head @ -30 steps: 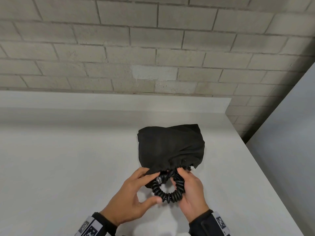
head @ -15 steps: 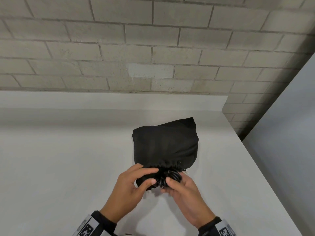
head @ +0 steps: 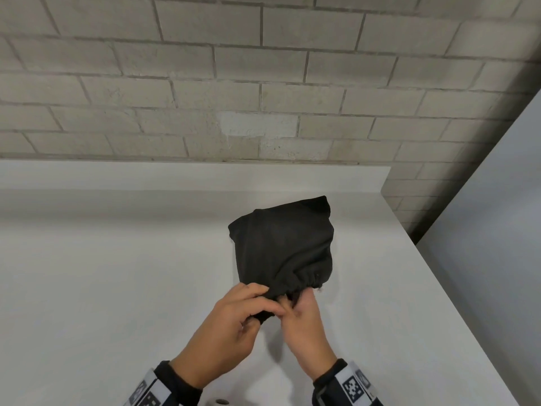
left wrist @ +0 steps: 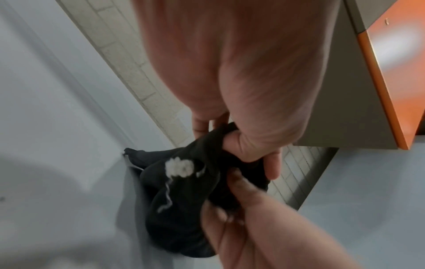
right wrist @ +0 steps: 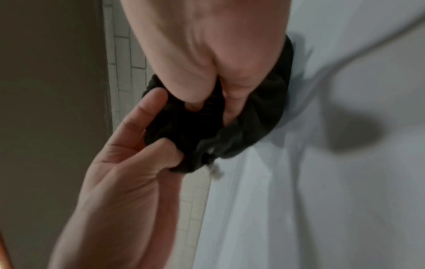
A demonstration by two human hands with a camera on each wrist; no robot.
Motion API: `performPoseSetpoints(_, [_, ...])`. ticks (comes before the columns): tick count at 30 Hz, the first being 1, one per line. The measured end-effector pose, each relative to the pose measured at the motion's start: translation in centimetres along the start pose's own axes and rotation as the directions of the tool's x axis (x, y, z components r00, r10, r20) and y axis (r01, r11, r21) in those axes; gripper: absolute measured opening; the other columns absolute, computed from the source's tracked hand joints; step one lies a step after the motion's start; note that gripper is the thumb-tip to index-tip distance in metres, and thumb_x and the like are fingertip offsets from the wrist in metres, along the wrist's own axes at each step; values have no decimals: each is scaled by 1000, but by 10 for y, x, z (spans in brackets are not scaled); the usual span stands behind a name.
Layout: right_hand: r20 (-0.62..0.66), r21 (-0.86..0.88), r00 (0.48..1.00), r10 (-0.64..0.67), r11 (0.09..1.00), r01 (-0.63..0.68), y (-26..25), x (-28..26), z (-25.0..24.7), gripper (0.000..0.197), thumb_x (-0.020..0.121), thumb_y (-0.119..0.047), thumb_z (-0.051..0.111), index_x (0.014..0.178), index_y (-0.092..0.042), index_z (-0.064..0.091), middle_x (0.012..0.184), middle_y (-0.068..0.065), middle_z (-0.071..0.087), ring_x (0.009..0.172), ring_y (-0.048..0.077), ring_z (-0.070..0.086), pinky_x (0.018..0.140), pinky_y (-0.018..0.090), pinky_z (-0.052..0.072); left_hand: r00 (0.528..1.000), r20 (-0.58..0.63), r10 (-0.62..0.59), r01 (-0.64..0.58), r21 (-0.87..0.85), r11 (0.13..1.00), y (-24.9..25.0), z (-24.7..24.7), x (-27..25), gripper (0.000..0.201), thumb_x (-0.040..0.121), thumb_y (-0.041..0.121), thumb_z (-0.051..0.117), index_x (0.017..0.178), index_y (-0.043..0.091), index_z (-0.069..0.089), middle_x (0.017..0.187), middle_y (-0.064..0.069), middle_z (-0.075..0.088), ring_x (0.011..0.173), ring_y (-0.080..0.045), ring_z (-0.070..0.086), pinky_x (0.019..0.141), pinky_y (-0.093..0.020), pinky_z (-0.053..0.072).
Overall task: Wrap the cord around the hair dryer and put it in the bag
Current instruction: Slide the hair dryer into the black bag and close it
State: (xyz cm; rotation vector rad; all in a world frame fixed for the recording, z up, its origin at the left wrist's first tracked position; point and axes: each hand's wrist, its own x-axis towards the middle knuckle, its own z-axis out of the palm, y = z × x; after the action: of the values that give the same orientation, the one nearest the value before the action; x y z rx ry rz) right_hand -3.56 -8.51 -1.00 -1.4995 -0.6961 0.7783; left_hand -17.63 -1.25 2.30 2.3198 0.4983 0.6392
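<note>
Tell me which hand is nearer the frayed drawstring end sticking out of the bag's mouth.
Right. The right hand grips the bag mouth just below the drawstring end; the left hand holds the mouth's opposite, left side, farther away.

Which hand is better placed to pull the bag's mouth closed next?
Probably the left hand: its grip already pinches the gathered rim of the black bag. The right hand's fingers are tucked into the opening, so it must come out first.
</note>
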Motion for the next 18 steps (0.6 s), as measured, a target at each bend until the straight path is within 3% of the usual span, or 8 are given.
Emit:
performPoseSetpoints(2, [49, -231, 997, -57, 971, 67, 5, 6, -5, 4, 94, -8, 59, 93, -8, 63, 77, 1, 67, 73, 7, 66, 66, 20, 51, 1000, 20, -17, 17, -15, 1000, -2, -4, -2, 57, 83, -9, 55, 102, 43, 70, 118, 35, 53, 117, 2, 50, 90, -5, 40])
performPoseSetpoints(5, [47, -501, 994, -103, 858, 113, 7, 11, -14, 17, 89, -18, 67, 74, -14, 61, 67, -1, 62, 61, 8, 60, 57, 16, 47, 990, 107, -89, 91, -13, 996, -6, -3, -9, 62, 89, -2, 58, 93, 59, 64, 118, 37, 53, 123, 7, 45, 98, -9, 39])
performPoseSetpoints(7, [16, -597, 991, -131, 794, 114, 4, 12, -18, 25, 88, -25, 69, 68, -23, 54, 64, -9, 55, 58, 3, 55, 54, 13, 44, 983, 124, -132, 133, 0, 991, -9, 1, -15, 60, 90, 2, 58, 91, 62, 61, 117, 34, 54, 125, 9, 43, 100, -15, 41])
performPoseSetpoints(11, [12, -695, 975, -223, 699, 168, -3, 6, -26, 28, 84, -40, 72, 70, -20, 58, 63, -12, 56, 56, 4, 53, 51, 16, 44, 983, 107, -152, 159, -57, 986, -12, -2, -17, 48, 88, 1, 62, 85, 49, 60, 103, 29, 59, 111, 1, 54, 83, -10, 44])
performPoseSetpoints(14, [-18, -782, 970, -241, 608, 136, -7, 1, -36, 33, 78, -50, 74, 67, -21, 62, 60, -9, 61, 54, 7, 56, 51, 23, 49, 971, 97, -217, 224, -68, 972, -10, -6, -17, 43, 87, 7, 71, 79, 46, 52, 103, 27, 60, 105, -4, 59, 84, -9, 46])
performPoseSetpoints(16, [-41, -813, 976, -216, 575, 93, -9, -1, -44, 35, 74, -51, 77, 64, -22, 62, 58, -10, 60, 52, 6, 56, 50, 22, 49, 947, 87, -310, 316, -53, 947, -11, -6, -16, 34, 83, 18, 77, 81, 34, 47, 106, 23, 59, 99, -10, 62, 83, -10, 48])
performPoseSetpoints(18, [-30, -798, 990, -140, 599, 61, -10, -3, -51, 33, 72, -48, 80, 63, -22, 61, 59, -12, 61, 54, 5, 58, 52, 18, 48, 890, 128, -437, 443, -16, 896, -9, -6, -16, 40, 77, 32, 83, 88, 30, 45, 107, 17, 57, 93, -13, 60, 78, -15, 50])
